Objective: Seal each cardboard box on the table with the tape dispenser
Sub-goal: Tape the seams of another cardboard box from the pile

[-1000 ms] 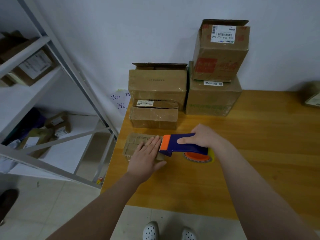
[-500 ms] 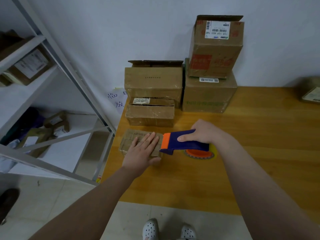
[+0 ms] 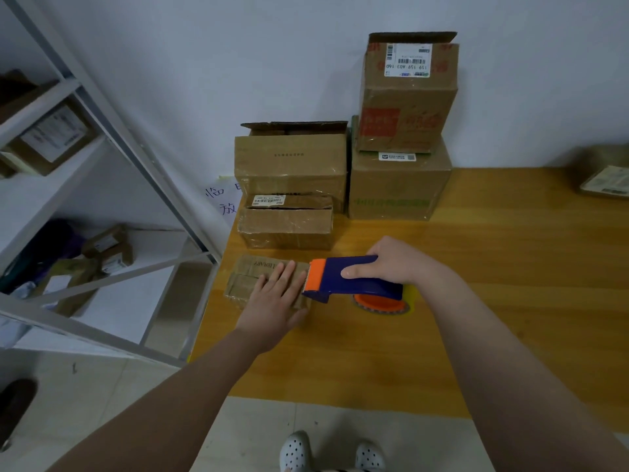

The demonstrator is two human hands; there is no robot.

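Note:
A small flat cardboard box [image 3: 248, 277] lies near the left edge of the wooden table [image 3: 510, 284]. My left hand [image 3: 275, 298] rests flat on top of it, fingers straight. My right hand [image 3: 394, 260] grips the blue and orange tape dispenser [image 3: 350, 281]. Its orange toothed end touches the box's right end, beside my left fingertips. The tape roll [image 3: 381, 303] hangs under the dispenser, close to the tabletop.
Behind the small box sits a low taped box [image 3: 286, 226], then an open-topped box [image 3: 292, 165]. To the right, a large box [image 3: 398, 189] carries an open box [image 3: 408, 97]. Another box [image 3: 602, 175] is at the far right. A metal shelf rack [image 3: 102, 165] stands left.
The view has shifted slightly. The dispenser's orange end stays against the box's right end and my left hand keeps resting on the box; no clear movement of either.

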